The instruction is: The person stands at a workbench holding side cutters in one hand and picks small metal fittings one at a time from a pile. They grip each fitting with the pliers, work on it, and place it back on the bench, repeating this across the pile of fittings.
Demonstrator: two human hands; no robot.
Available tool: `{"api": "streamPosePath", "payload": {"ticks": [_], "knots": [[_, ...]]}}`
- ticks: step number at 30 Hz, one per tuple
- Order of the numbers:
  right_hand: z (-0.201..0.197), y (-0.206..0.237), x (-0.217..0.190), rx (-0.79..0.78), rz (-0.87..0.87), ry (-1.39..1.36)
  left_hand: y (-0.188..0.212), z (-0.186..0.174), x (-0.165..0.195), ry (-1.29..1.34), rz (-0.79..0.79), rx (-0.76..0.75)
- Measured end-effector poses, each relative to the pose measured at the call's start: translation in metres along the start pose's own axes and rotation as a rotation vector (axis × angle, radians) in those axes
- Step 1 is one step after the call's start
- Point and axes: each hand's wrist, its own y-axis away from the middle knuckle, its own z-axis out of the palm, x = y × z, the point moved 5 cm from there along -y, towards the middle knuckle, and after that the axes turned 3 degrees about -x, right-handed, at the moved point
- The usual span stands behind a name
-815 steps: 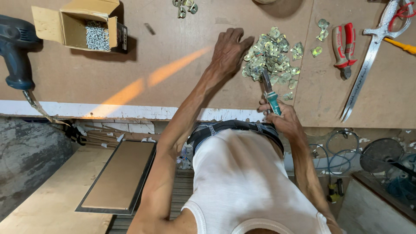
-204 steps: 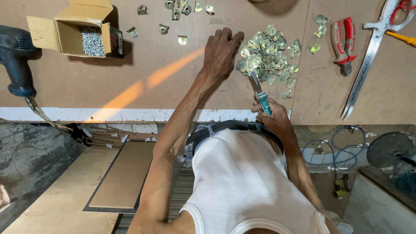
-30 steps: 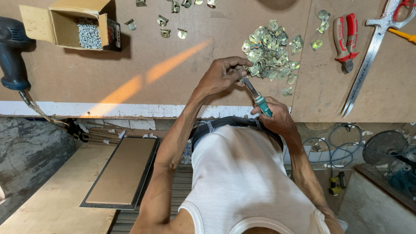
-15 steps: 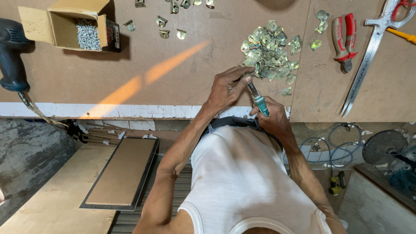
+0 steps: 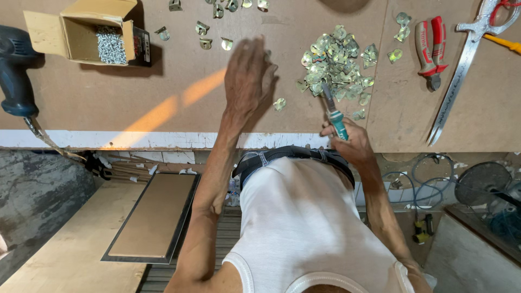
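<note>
My left hand (image 5: 247, 76) is stretched out over the brown board (image 5: 163, 92), blurred, fingers apart, holding nothing I can see. A single small brass plate (image 5: 280, 103) lies just right of it. My right hand (image 5: 347, 144) grips a screwdriver (image 5: 332, 110) with a teal handle, its tip pointing into the pile of brass hanger plates (image 5: 336, 65). Several more plates (image 5: 209, 27) lie scattered at the top, beyond my left hand.
An open cardboard box of screws (image 5: 92, 35) sits top left, beside a dark blue power drill (image 5: 19, 70). Red-handled pliers (image 5: 429, 51) and long metal shears (image 5: 461, 65) lie at the right. A framed panel (image 5: 154, 217) rests below the bench edge.
My left hand has left the screwdriver tip and swung up and left over the board. A single plate now lies where the hands met. The right hand still holds the screwdriver.
</note>
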Motion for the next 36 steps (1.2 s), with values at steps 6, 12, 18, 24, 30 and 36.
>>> {"api": "streamPosePath", "payload": {"ticks": [6,12,18,24,30,36], "knots": [[-0.014,0.005,0.008,0.049,-0.043,-0.106,0.017,0.033,0.017,0.08,-0.137,-0.281],[-0.007,0.007,0.012,0.047,-0.034,-0.108,0.024,0.071,0.043,0.036,-0.086,-0.203],[0.001,0.005,0.015,-0.044,0.077,-0.162,0.032,0.068,0.013,0.636,-0.447,-0.168],[0.01,0.003,0.006,-0.094,-0.039,0.059,0.039,0.073,0.011,1.183,-0.68,-0.221],[0.009,0.001,0.005,-0.097,0.011,0.059,0.033,0.056,0.023,1.092,-0.582,-0.281],[0.004,0.002,0.002,-0.106,-0.069,0.087,0.035,0.058,0.025,1.244,-0.659,-0.359]]}}
